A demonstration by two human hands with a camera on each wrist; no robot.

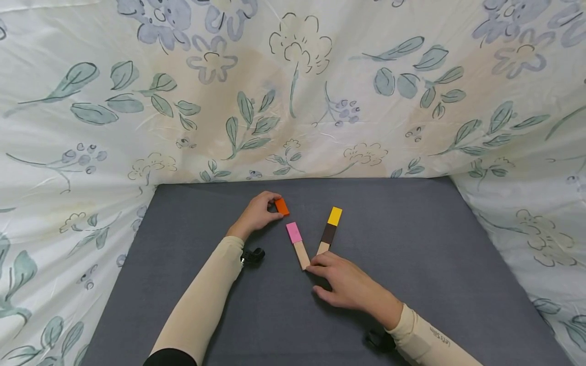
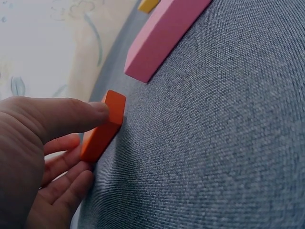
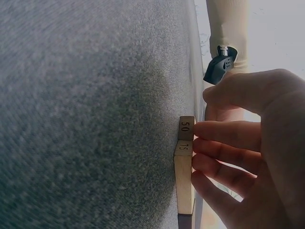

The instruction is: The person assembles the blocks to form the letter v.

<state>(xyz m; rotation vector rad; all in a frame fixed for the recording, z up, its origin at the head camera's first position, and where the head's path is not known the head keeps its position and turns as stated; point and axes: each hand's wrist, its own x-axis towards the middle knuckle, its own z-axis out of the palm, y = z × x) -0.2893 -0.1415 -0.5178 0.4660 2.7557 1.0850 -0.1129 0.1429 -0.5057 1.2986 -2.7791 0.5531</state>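
At the far middle of the grey table, my left hand [image 1: 258, 213] pinches an orange block [image 1: 282, 207] between thumb and fingers; the left wrist view shows this orange block [image 2: 102, 131] tilted against the cloth. Two lines of blocks form a V. Its left line has a pink block [image 1: 294, 232] and a plain wooden block [image 1: 301, 255]. The right line runs from a yellow block [image 1: 335, 216] through a dark brown block [image 1: 328, 234] to another wooden block [image 1: 323, 248], partly hidden. With extended fingers, my right hand [image 1: 348, 284] touches the wooden blocks where the lines meet.
Grey cloth [image 1: 412, 244] covers the table. A flowered curtain [image 1: 293, 142] hangs along its back and both sides. Small end faces marked "50" [image 3: 186, 128] and "75" [image 3: 184, 148] show in the right wrist view. Each wrist carries a black camera [image 1: 253, 255].
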